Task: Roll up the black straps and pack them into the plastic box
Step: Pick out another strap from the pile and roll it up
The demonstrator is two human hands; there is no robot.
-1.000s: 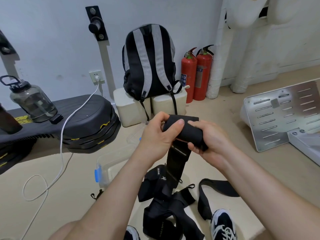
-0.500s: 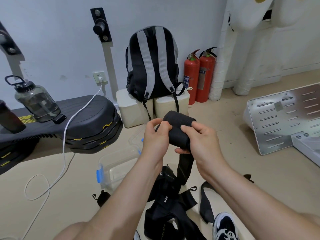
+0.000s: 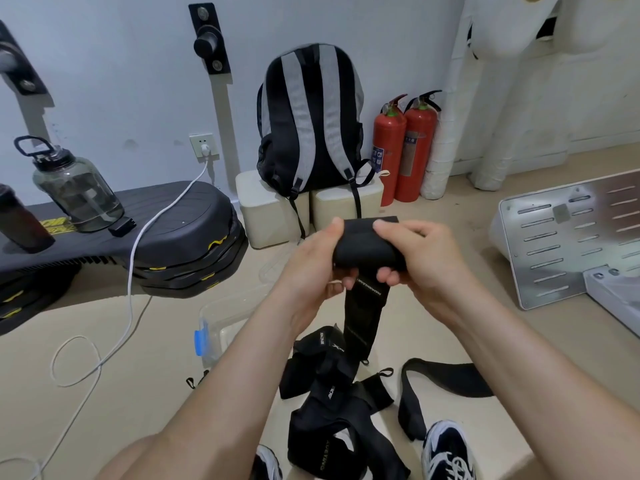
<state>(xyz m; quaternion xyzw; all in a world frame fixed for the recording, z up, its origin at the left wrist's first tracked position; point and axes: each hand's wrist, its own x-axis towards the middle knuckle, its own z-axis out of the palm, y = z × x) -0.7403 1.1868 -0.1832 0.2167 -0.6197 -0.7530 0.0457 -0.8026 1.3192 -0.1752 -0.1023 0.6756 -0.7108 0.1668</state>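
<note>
left grip (image 3: 311,268): is clenching the left end of the rolled strap, thumb lying over the top, fingers curling underneath
right grip (image 3: 427,258): is grasping the right end of the same roll, thumb on top, fingertips showing below it
rolled strap (image 3: 363,252): is being held in mid-air between both hands, lying roughly level, above the floor
strap tail (image 3: 362,313): is hanging straight down from the roll, white lettering running along one edge; whether its lower end is touching the pile cannot be told
loose straps (image 3: 329,396): are lying tangled on the floor below the hands, between two shoes (image 3: 446,448); a curved strap (image 3: 446,375) is lying just to their right
plastic box (image 3: 221,317): is sitting open on the floor left of the pile, partly hidden behind the left forearm, blue latch facing the camera; contents unclear
background: a backpack (image 3: 308,123) is leaning against the wall on pale blocks, two fire extinguishers (image 3: 405,147) are standing beside it, a white cable (image 3: 131,271) is trailing from the wall socket across the floor
</note>
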